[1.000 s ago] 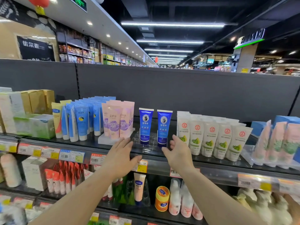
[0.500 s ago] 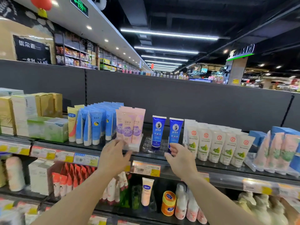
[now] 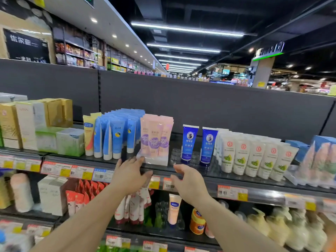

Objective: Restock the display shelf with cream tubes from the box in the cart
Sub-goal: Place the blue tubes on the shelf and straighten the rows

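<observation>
Two dark blue cream tubes (image 3: 189, 143) stand upright, side by side, in a clear plastic tray (image 3: 175, 156) on the top display shelf (image 3: 227, 176). My left hand (image 3: 130, 176) is at the shelf's front edge, fingertips touching the white stand under the pink tubes (image 3: 156, 137). My right hand (image 3: 189, 182) hovers in front of the shelf edge, below and left of the blue tubes, fingers curled apart and holding nothing. The cart and the box are out of view.
Light blue tubes (image 3: 116, 133) stand left of the pink ones, with gold and green cartons (image 3: 45, 128) further left. White tubes with green print (image 3: 254, 159) fill the right. Price tags (image 3: 232, 192) line the shelf edge. The lower shelf holds bottles, tubes and an orange jar (image 3: 197, 221).
Both hands have drawn back and leftward from the two blue tubes toward the shelf's front edge. The view has tilted and shifted slightly.
</observation>
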Motion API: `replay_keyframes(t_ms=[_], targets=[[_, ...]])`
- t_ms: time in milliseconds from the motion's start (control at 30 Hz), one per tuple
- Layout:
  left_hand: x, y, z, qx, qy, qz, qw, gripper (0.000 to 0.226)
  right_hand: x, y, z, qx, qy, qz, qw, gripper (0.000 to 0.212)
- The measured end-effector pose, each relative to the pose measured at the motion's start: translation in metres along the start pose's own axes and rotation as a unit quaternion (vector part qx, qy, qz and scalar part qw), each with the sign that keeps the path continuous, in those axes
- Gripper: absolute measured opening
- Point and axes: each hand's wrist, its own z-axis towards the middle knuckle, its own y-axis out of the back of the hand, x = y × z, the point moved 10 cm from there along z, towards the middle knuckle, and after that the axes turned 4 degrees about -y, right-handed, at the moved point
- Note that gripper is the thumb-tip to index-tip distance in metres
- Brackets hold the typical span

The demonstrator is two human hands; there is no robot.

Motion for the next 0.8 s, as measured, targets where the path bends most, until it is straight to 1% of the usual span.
replay_keyframes(t_ms=[67,167,233,300,433,567,700,767,800], targets=[[0.000,0.005,0.000,-0.034,0.005,-0.012,0.999,0.068,-0.004,0.006,-0.001,-0.002,-0.006,0.002,1.000,0.045],[-0.017,0.020,-0.001,-0.120,-0.011,-0.029,0.992,0.059,-0.017,0.023,-0.004,-0.017,-0.024,0.001,1.000,0.046],[-0.040,0.024,0.000,-0.146,-0.032,-0.033,0.988,0.055,-0.032,0.039,-0.005,-0.034,-0.042,-0.009,0.998,0.044],[-0.067,0.025,0.002,-0.155,-0.053,-0.042,0.986,0.055,-0.050,0.057,-0.008,-0.053,-0.064,-0.015,0.996,0.042],[-0.125,0.008,0.009,-0.118,-0.104,-0.084,0.984,0.053,-0.090,0.094,-0.018,-0.073,-0.103,-0.019,0.992,0.040],[-0.188,-0.015,0.009,-0.094,-0.154,-0.086,0.980,0.054,-0.136,0.138,-0.030,-0.103,-0.136,-0.045,0.984,0.037],[-0.244,-0.041,0.011,-0.053,-0.165,-0.081,0.982,0.055,-0.194,0.194,-0.038,-0.165,-0.191,-0.111,0.961,0.030],[-0.267,-0.048,0.012,-0.051,-0.162,-0.091,0.981,0.055,-0.219,0.218,-0.039,-0.187,-0.201,-0.095,0.957,0.023],[-0.277,-0.049,0.013,-0.055,-0.161,-0.094,0.981,0.055,-0.232,0.228,-0.038,-0.195,-0.203,-0.065,0.957,0.019]])
